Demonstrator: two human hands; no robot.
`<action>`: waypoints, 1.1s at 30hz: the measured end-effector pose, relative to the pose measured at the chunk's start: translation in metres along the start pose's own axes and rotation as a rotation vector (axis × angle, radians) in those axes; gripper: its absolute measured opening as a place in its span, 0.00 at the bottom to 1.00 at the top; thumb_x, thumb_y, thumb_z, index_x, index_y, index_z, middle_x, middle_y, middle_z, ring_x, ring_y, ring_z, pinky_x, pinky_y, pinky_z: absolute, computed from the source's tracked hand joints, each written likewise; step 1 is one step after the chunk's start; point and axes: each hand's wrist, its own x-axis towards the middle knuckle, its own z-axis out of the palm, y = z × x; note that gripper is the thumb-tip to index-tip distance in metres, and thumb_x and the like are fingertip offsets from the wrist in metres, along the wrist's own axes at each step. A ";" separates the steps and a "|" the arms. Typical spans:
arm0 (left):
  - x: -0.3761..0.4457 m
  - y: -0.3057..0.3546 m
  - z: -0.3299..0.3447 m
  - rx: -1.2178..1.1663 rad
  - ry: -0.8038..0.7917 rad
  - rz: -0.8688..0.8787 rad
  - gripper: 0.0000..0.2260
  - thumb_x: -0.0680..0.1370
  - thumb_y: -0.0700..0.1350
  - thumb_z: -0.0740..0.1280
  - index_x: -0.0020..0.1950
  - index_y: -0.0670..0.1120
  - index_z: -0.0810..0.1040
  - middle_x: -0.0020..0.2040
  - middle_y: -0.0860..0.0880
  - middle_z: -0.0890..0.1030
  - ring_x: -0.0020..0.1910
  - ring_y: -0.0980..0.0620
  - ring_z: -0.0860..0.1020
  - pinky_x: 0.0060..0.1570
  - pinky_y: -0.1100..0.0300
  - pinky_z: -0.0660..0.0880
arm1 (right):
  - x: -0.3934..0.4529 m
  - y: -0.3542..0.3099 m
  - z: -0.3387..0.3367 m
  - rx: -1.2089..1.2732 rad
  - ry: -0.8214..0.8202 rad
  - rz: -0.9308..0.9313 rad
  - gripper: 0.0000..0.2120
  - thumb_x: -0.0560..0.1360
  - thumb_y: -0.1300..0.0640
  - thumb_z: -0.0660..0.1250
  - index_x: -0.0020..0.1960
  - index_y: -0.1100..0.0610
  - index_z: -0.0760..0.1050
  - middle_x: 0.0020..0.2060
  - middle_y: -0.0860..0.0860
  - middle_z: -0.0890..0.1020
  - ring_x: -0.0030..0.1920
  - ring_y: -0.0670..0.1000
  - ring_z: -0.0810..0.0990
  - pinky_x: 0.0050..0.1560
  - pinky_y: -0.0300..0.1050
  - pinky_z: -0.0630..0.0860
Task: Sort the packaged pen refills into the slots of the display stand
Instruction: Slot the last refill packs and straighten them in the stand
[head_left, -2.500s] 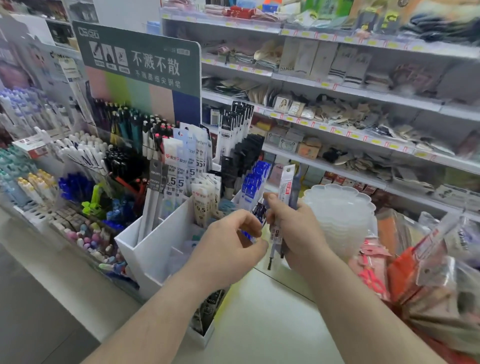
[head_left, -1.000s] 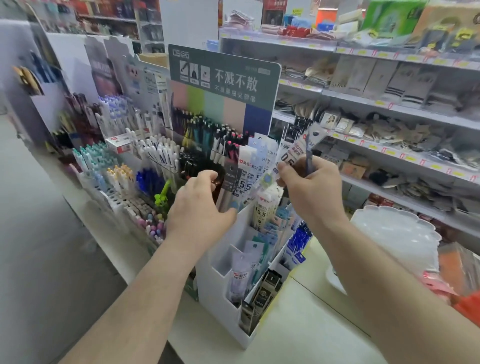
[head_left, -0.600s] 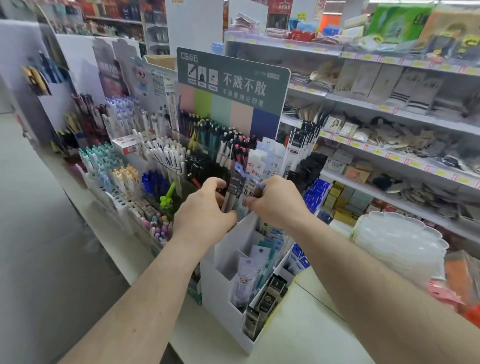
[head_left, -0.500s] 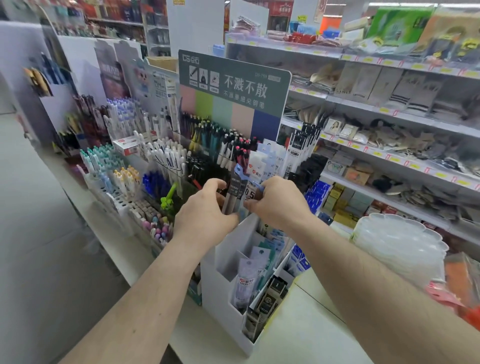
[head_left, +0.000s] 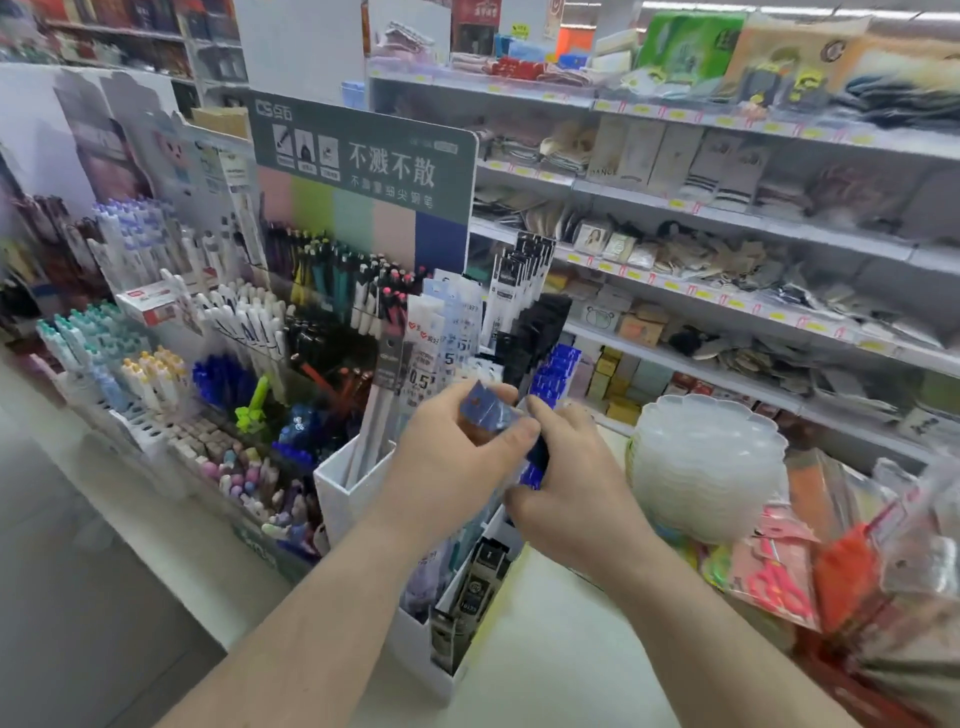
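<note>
The white tiered display stand (head_left: 340, 493) sits on the counter in front of me, its slots holding packaged pen refills (head_left: 423, 353) that stand upright. My left hand (head_left: 447, 462) and my right hand (head_left: 569, 478) meet above the stand's middle slots. Between them is a blue packaged refill (head_left: 491, 413): the left thumb and fingers pinch its upper end, and the right fingers curl round its lower end. The hands hide the slots under them. Motion blurs the pack, so its print is unreadable.
A green signboard (head_left: 363, 161) rises behind racks of pens (head_left: 244, 322) at the left. A stack of clear scalloped plates (head_left: 706, 462) stands right of the stand, with bagged goods (head_left: 857, 561) beyond. Shelving (head_left: 727, 228) runs along the back right.
Both hands have come down and back from the tall packs in the stand's rear slots. A blue refill pack is now held between them over the middle slots.
</note>
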 end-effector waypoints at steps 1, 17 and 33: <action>0.001 -0.001 0.006 -0.023 -0.001 0.001 0.06 0.73 0.43 0.75 0.43 0.55 0.82 0.38 0.54 0.84 0.37 0.57 0.82 0.37 0.65 0.79 | -0.007 0.003 -0.002 0.035 -0.031 -0.014 0.31 0.66 0.60 0.67 0.69 0.50 0.70 0.48 0.44 0.69 0.48 0.42 0.67 0.50 0.25 0.66; -0.008 -0.016 0.063 0.100 -0.130 -0.156 0.14 0.62 0.58 0.72 0.45 0.58 0.80 0.37 0.55 0.85 0.38 0.52 0.84 0.46 0.45 0.82 | -0.067 0.067 0.007 -0.325 0.353 0.016 0.07 0.69 0.55 0.71 0.36 0.56 0.77 0.29 0.52 0.79 0.31 0.57 0.77 0.34 0.50 0.71; -0.027 -0.048 0.094 0.069 -0.462 -0.400 0.03 0.76 0.40 0.72 0.43 0.45 0.85 0.37 0.44 0.86 0.34 0.53 0.83 0.36 0.62 0.80 | -0.049 0.109 -0.025 1.139 0.309 0.691 0.05 0.79 0.57 0.68 0.45 0.55 0.80 0.39 0.51 0.83 0.37 0.49 0.79 0.43 0.46 0.72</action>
